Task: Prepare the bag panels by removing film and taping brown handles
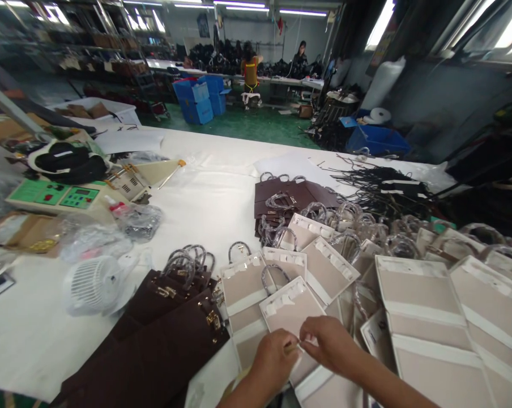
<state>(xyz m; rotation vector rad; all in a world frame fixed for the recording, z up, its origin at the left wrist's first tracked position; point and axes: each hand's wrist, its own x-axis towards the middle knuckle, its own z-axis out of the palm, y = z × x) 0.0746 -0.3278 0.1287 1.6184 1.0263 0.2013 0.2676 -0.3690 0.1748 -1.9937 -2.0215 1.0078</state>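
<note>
Close together at the lower middle, my left hand (276, 354) and my right hand (331, 343) are both closed, fingertips almost meeting. Whatever they pinch is too small to make out. Directly beneath them lies a beige bag panel (292, 306) with white edging and a plastic-wrapped handle (273, 277). More beige panels (421, 317) of the same kind overlap to the right. To the left of my hands, dark brown bag panels (154, 345) with gold-coloured metal fittings (213, 320) lie stacked, their wrapped handles (188, 263) pointing away from me.
Another brown stack (277, 195) lies farther back. A white fan (95, 284) and a machine with green control panels (69, 194) stand on the white table (196, 192) at left. Black cords (375, 187) pile up at right. Blue bins (192, 101) and two people are beyond.
</note>
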